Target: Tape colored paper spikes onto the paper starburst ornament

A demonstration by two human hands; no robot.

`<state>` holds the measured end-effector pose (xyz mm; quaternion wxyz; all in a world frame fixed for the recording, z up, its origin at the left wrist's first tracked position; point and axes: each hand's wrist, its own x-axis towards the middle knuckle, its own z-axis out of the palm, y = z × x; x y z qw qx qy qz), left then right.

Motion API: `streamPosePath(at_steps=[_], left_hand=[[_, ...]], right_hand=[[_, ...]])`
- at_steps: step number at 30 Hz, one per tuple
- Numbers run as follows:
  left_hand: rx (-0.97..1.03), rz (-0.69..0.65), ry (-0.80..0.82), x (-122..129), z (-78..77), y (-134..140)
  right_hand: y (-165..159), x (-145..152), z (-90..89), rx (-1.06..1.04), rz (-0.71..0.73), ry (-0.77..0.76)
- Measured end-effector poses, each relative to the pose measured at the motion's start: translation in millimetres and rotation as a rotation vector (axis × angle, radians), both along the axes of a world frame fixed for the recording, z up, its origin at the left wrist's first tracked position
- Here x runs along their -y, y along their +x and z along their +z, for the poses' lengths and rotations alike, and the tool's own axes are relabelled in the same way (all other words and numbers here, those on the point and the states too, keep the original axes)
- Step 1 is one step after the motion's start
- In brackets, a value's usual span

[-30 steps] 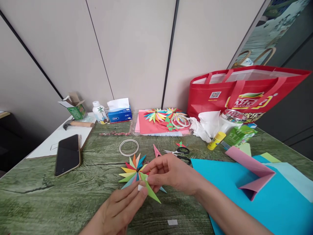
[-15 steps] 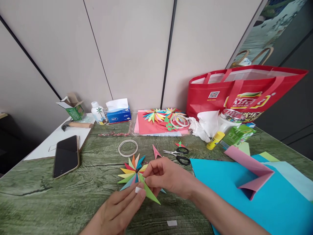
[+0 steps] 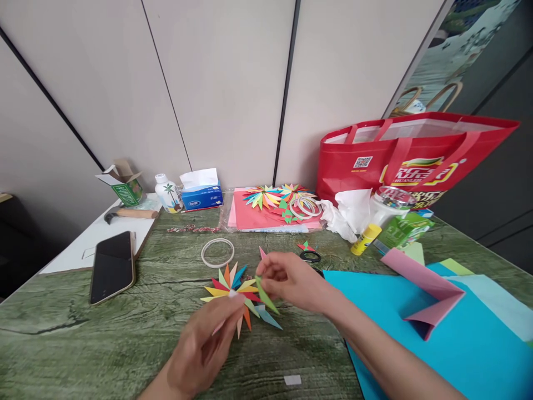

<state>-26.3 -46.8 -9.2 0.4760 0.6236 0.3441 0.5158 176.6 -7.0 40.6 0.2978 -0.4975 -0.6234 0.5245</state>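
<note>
A many-coloured folded-paper star point(image 3: 250, 289) lies on the wood-grain table, its points fanned around the middle. My left hand point(image 3: 208, 333) is over the star's lower left, thumb and fingers pinched on a small white strip point(image 3: 233, 293) near the star's centre. To the right, my right hand point(image 3: 287, 280) grips a green folded paper point point(image 3: 265, 297) between thumb and fingers, beside the star's right side. A pink paper point point(image 3: 262, 253) shows behind the right hand. That hand and arm mostly cover the black-handled scissors point(image 3: 310, 256).
A tape roll point(image 3: 217, 253) lies beyond the star, and a phone point(image 3: 112, 268) at left. Blue paper sheets point(image 3: 400, 333) with a folded pink piece point(image 3: 435, 294) spread at right. A glue stick point(image 3: 366, 239) and a red bag point(image 3: 366, 161) are behind. A white scrap point(image 3: 292, 380) lies in front.
My right hand has moved right and slightly up with the green paper point, away from my left hand. My left hand's fingertips with the white strip have shifted up to the star's centre.
</note>
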Motion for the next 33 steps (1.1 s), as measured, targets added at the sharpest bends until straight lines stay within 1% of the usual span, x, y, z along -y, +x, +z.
streamPosePath(at_steps=[1,2,3,5,7,9,10,13,16,19,21,24,27,29,31,33], left_hand=[[0.012,0.019,0.005,-2.8,4.5,4.7],[0.027,0.036,0.010,-5.4,9.5,10.1],[0.053,0.053,0.007,-7.7,15.0,15.5],[0.188,0.048,-0.169,-11.3,26.2,25.0],[0.297,0.003,-0.337,-14.0,35.2,30.3],[0.361,-0.032,-0.445,-16.5,40.4,30.9],[0.384,-0.050,-0.480,-17.7,41.5,29.9],[0.429,-0.098,-0.548,-20.8,41.4,25.2],[0.430,-0.141,-0.579,-22.0,40.4,22.1],[0.416,-0.162,-0.577,-21.4,41.2,21.9],[0.412,-0.160,-0.567,-20.6,42.8,22.5],[0.416,-0.157,-0.554,-19.8,45.2,23.4],[0.414,-0.157,-0.547,-19.5,45.8,24.6],[0.405,-0.153,-0.527,-19.0,44.7,26.2],[0.391,-0.145,-0.496,-18.4,42.3,28.2],[0.357,-0.114,-0.459,-17.9,38.7,29.7]], right_hand=[[3.9,-1.9,-0.9,0.149,-0.026,0.117],[7.4,-3.4,-1.4,0.286,-0.015,0.194],[10.4,-4.5,-1.2,0.402,0.016,0.238],[14.6,-5.2,0.2,0.554,0.106,0.256],[16.2,-4.9,2.1,0.609,0.163,0.269],[15.6,-4.4,3.2,0.564,0.163,0.267],[14.6,-4.4,3.2,0.490,0.146,0.250],[9.4,-4.9,1.7,0.141,0.083,0.158],[2.6,-5.1,-1.2,-0.120,0.073,0.044],[-3.1,-4.5,-4.8,-0.278,0.041,-0.075],[-5.6,-4.3,-7.1,-0.341,0.009,-0.099],[-7.2,-4.6,-8.5,-0.358,-0.019,-0.063],[-6.0,-4.6,-4.9,-0.306,-0.050,-0.018],[-2.8,-4.5,0.0,-0.210,-0.047,0.032],[2.8,-4.6,5.1,-0.066,0.011,0.103],[10.0,-5.9,8.4,0.121,0.066,0.191]])
